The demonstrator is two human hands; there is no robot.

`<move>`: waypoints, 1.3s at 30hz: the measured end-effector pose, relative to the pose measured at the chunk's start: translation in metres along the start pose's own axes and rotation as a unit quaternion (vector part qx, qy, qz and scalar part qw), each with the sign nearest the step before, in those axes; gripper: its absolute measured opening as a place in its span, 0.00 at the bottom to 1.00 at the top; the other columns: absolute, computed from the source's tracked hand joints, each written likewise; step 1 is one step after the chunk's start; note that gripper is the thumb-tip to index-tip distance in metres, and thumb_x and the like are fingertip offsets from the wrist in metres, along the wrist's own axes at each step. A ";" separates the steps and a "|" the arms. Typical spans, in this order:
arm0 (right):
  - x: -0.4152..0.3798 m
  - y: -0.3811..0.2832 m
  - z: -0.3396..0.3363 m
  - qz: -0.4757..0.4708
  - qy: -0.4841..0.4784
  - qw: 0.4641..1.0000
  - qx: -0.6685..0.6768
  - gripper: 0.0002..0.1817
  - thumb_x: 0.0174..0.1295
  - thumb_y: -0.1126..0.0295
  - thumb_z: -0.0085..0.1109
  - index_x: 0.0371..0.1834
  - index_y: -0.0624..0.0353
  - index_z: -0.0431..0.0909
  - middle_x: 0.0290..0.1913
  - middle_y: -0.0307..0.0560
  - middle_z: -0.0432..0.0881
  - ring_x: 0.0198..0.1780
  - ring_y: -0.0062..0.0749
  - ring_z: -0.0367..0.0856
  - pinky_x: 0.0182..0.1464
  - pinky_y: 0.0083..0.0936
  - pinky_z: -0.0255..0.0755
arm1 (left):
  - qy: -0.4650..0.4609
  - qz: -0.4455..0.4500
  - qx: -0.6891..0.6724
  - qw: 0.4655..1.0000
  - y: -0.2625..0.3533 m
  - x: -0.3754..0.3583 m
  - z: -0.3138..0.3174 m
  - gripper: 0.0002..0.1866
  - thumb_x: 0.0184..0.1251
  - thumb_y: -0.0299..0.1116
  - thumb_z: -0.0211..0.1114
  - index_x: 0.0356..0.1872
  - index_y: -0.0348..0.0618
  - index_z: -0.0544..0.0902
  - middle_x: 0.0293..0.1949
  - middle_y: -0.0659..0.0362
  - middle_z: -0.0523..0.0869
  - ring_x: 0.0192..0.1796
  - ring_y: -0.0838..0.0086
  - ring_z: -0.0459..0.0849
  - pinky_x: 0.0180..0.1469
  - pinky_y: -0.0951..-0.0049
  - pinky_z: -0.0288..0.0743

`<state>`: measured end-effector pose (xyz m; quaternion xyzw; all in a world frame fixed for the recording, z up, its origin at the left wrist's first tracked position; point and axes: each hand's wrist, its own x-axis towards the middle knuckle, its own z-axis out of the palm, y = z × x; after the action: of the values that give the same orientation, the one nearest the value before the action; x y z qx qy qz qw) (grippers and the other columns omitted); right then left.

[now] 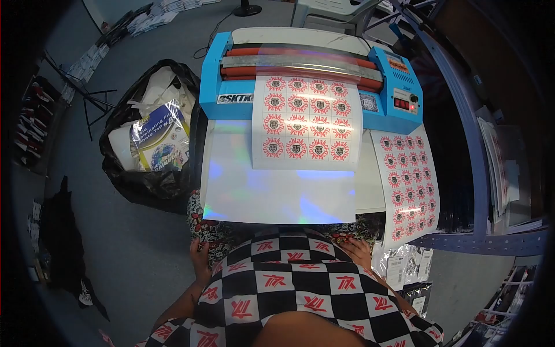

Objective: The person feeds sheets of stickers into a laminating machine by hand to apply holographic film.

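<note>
Sticker sheet (pixel 303 121) sits half-out of the blue laminator (pixel 215 69), overlapping shiny film (pixel 272 199). Laminator label (pixel 235 99) reads "SKTK", ends unclear. My left hand (pixel 199 254) and right hand (pixel 356 251) rest on patterned trousers (pixel 217 246), fingers loosely spread, nothing held. Left: bin bag (pixel 167 188), packet (pixel 165 136) "Laminating Film". Right: second sticker sheet (pixel 409 185).

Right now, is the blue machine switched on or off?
It looks on: the blue machine has a red light glowing on its front panel. Whether its rollers are turning, I cannot tell.
</note>
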<state>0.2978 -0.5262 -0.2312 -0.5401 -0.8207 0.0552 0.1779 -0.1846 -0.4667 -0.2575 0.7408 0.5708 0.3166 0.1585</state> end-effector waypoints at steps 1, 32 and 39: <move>0.000 0.000 0.000 -0.002 0.002 1.000 -0.001 0.15 0.54 0.65 0.45 0.43 0.44 0.77 0.52 0.31 0.74 0.60 0.30 0.65 0.61 0.42 0.50 | -0.013 -0.023 -0.027 0.999 -0.003 -0.003 0.001 0.28 0.58 0.50 0.56 0.56 0.44 0.67 0.59 0.46 0.59 0.63 0.51 0.56 0.62 0.54 0.49; 0.004 -0.004 -0.005 0.002 0.005 1.000 -0.013 0.15 0.53 0.65 0.46 0.43 0.44 0.78 0.52 0.31 0.75 0.59 0.28 0.66 0.60 0.40 0.51 | -0.027 -0.059 -0.046 0.997 -0.001 -0.004 0.000 0.31 0.55 0.51 0.59 0.57 0.45 0.67 0.60 0.47 0.57 0.64 0.51 0.54 0.63 0.53 0.48; 0.002 -0.002 -0.004 -0.002 0.000 1.000 -0.008 0.15 0.53 0.66 0.46 0.44 0.44 0.77 0.52 0.31 0.74 0.59 0.30 0.66 0.60 0.40 0.50 | -0.004 0.021 0.017 1.000 -0.009 -0.008 0.003 0.31 0.56 0.52 0.59 0.57 0.45 0.67 0.60 0.47 0.57 0.63 0.50 0.54 0.62 0.53 0.47</move>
<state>0.2971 -0.5255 -0.2266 -0.5402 -0.8221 0.0483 0.1732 -0.1901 -0.4716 -0.2676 0.7565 0.5600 0.3069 0.1415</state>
